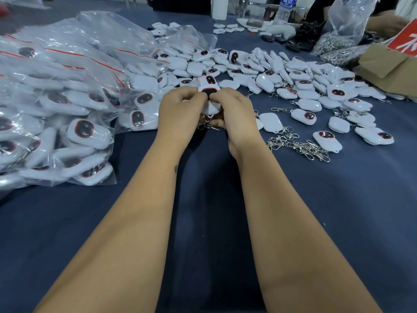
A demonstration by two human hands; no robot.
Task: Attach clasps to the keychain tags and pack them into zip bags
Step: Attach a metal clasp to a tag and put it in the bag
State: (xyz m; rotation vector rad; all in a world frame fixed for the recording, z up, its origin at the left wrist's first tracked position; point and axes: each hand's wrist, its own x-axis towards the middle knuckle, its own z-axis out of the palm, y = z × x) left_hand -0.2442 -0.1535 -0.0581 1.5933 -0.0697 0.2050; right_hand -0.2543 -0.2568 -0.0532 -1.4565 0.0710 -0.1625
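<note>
Now my left hand (180,105) and right hand (232,107) pinch one tag (209,96) over bare counter (203,222); zip bags (56,98) left of it hold tags.

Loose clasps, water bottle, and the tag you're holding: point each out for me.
Loose clasps (300,146), head view: middle of the metal pile.
Water bottle (284,9), head view: on its label.
Held tag (210,93), head view: its dark face between both hands.

Left hand (180,107) and right hand (232,109) are hiding most of the held tag (208,92); zip bags (45,98) are running off frame left, blurred.
</note>
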